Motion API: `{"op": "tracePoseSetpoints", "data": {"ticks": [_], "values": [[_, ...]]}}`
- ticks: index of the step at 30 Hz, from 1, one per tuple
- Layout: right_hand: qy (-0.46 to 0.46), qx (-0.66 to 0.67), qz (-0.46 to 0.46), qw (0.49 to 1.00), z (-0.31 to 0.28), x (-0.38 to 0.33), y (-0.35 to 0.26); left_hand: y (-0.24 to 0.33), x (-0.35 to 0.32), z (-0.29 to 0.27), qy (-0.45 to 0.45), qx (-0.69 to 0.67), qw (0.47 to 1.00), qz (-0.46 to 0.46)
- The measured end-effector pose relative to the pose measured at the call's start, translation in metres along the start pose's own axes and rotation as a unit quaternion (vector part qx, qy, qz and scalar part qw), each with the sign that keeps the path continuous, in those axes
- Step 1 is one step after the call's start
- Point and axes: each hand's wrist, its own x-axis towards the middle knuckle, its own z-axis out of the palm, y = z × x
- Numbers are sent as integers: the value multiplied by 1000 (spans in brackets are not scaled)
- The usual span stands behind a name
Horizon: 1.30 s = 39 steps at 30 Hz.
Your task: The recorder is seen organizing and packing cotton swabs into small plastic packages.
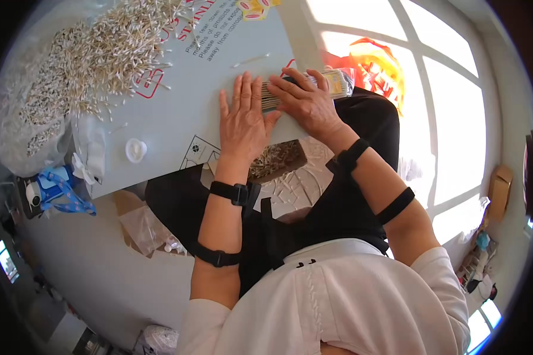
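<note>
We are seeing a clear packet of thin sticks (340, 83) lying at the right side of the pale tabletop (177, 118), running sideways beneath the right hand (305, 105). That hand is pressing down over the packet with its fingers a little apart and bending slightly; we are not managing to tell whether its thumb is pinching anything. Just beside the packet's left end, the left hand (243, 121) is lying palm down, its middle three fingers close together, the little finger standing apart and the thumb stretching toward the right hand. Beyond them, a loose swab (251, 60) is lying on the table, and we are noticing a large heap of cotton swabs (112, 53) spreading across the upper left, with a small white round container (135, 150) sitting nearer. Below the table edge, an open brown box (294, 166) is holding more sticks, while a red-orange bag (376, 65) is catching sunlight at right.
</note>
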Motion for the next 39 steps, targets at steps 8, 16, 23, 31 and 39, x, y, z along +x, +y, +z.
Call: {"op": "tracePoseSetpoints", "data": {"ticks": [8,16,23,31,39], "values": [[88,27,177,980,-23,-28,34,5,-2,-1,-2,4,1000,-15],[61,120,197,971,-3,-41,50,17,6,8,-1,13,1000,-24],[71,119,194,971,-3,-41,48,44,19,18,2,-17,1000,-15],[82,124,200,968,-2,-39,46,66,27,23,2,-32,999,-10],[210,168,246,931,-6,-43,51,60,31,25,97,-241,965,-28]]}}
